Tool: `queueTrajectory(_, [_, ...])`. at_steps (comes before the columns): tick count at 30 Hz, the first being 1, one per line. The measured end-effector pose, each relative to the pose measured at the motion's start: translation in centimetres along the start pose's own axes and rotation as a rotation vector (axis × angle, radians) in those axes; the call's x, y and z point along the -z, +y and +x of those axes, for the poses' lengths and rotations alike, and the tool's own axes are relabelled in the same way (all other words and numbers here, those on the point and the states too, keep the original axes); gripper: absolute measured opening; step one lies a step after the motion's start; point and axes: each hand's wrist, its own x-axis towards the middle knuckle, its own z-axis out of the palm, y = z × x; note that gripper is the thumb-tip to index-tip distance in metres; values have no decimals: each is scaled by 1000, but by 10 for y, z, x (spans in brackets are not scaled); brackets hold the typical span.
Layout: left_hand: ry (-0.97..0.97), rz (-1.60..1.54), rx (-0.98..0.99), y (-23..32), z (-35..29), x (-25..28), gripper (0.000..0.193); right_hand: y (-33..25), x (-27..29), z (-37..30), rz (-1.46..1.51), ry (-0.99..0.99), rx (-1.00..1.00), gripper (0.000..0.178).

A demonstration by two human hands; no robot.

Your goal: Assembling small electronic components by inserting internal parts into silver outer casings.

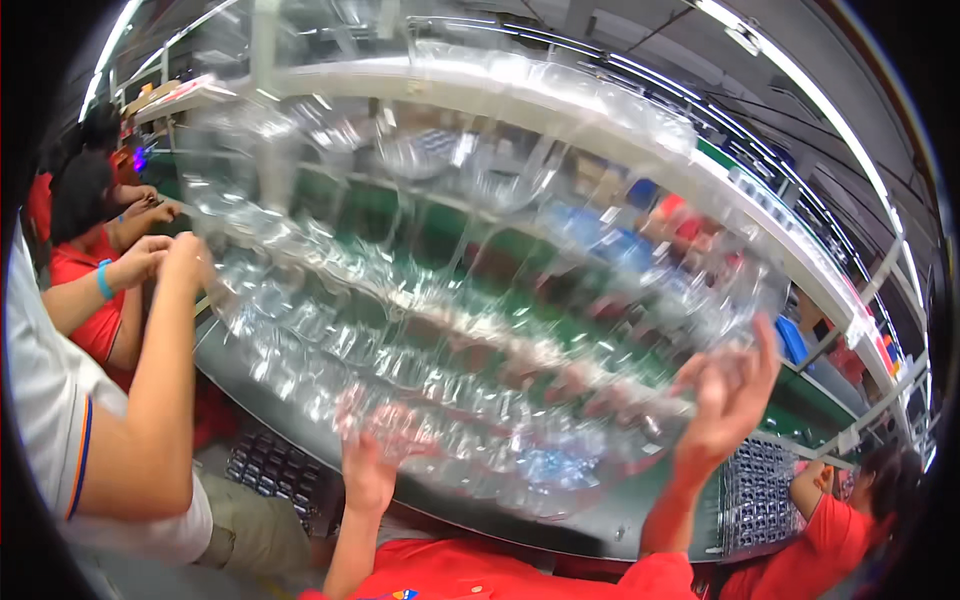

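**Supporting clear tray (450,315) above table (625,525)**

Slopes down toward the right, raised and motion-blurred. At lower edge, meets left hand (375,455) with fingers blurred; cannot tell if gripping. At right end, meets right hand (728,400) with fingers open and spread.

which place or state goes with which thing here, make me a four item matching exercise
Column one
1. Clear plastic tray
2. Left hand
3. Right hand
4. Blue wristband

Column two
A. worn by a white-shirted co-worker
B. by the tray's right end
C. raised, blurred
D. at the tray's lower edge

Right pairs: 1-C, 2-D, 3-B, 4-A
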Motion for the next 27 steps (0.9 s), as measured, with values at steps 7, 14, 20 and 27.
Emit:
queueTrajectory(7, [-384,243,0,22,136,-193,71,33,43,233,-256,-146,-200,53])
queueTrajectory(14, [-334,89,-121,32,229,-264,75,98,7,382,-412,-273,-247,68])
queueTrajectory(20, [-199,-31,-111,41,315,-317,63,101,-11,397,-910,-469,350,59])
queueTrajectory(27, [-346,106,149,66,428,-317,72,20,-64,288,-828,-823,283,41])
